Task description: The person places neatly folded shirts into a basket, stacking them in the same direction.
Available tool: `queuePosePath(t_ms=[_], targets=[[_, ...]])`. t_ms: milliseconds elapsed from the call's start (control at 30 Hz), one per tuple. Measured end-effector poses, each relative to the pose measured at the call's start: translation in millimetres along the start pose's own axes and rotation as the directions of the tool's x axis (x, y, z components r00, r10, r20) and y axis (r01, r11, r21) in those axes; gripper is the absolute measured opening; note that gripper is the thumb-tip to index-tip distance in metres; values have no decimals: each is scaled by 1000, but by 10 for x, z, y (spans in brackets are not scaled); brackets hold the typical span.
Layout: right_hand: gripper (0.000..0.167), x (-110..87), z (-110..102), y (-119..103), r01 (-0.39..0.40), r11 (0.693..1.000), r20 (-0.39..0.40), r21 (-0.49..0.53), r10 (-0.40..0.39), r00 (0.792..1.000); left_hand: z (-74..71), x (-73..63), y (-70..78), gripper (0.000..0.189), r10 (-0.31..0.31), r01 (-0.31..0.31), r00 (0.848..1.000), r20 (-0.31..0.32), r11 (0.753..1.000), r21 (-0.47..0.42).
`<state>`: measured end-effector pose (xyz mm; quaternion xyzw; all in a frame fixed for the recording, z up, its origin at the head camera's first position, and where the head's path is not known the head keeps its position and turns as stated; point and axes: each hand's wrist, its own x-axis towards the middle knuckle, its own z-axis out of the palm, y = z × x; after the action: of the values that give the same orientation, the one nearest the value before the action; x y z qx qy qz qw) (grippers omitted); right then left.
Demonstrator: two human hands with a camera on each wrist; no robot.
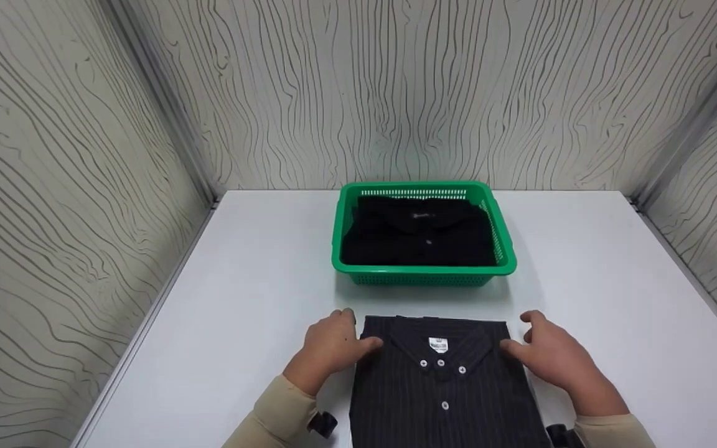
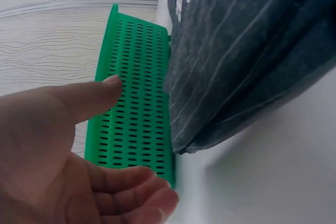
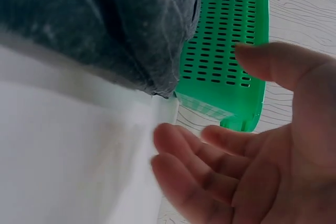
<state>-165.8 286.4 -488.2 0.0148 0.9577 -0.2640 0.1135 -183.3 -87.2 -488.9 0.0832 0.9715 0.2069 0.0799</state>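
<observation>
A folded dark pinstriped shirt [image 1: 421, 398] lies on the white table, its buttoned collar and white label facing up. My left hand [image 1: 333, 341] is at the shirt's upper left corner, thumb over the edge in the head view. At the opposite corner is my right hand [image 1: 551, 354], its thumb tip right at the fabric's edge. In the left wrist view, the thumb and loosely bent fingers of that hand [image 2: 89, 145] stand apart with nothing between them. The right wrist view likewise shows the right hand [image 3: 252, 145] spread beside the shirt [image 3: 121, 30].
Just beyond the shirt stands a green plastic basket [image 1: 424, 270] with slotted walls. Inside it lies a folded black garment [image 1: 421, 242]. Panels with a wavy line pattern [image 1: 396, 93] enclose the white table [image 1: 240, 280] at the back and sides.
</observation>
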Motion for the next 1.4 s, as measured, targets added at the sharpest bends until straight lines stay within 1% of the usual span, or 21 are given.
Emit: queuePosePath(t_ms=[100,300,400,600,733,867,967,1100,1200,1300,1400], targets=[[81,-21,16,-1,-5,1000,35,-3,5,999,23,6,8,76,-12,11,1000,29,1000,24],[84,-69,82,10,-21,999,88,-33,24,996,71,3,12,71,-33,31,995,97,999,22],[83,-87,116,8,-21,998,101,-51,26,995,118,2,15,72,-44,39,992,120,998,43],[77,-111,182,-22,-32,998,133,-51,39,990,234,22,25,70,-66,54,988,136,994,91],[72,-113,217,-57,-37,998,131,-44,42,991,265,42,51,64,-72,59,987,140,993,98],[66,-102,251,-85,-37,998,121,-44,42,992,280,44,78,58,-58,45,988,141,994,97],[65,-98,269,-115,-26,998,121,-57,33,992,289,36,100,54,-40,26,990,136,994,105],[65,-93,280,-182,25,996,137,-83,-14,990,297,28,143,49,-13,-5,991,130,991,137],[63,-86,295,-225,63,993,151,-104,-46,987,306,19,179,46,11,-35,991,133,984,177],[56,-81,316,-244,70,991,158,-118,-51,986,313,5,204,44,45,-72,989,139,978,197],[49,-74,344,-225,76,992,164,-104,-59,985,321,-5,198,43,79,-103,987,140,979,173]])
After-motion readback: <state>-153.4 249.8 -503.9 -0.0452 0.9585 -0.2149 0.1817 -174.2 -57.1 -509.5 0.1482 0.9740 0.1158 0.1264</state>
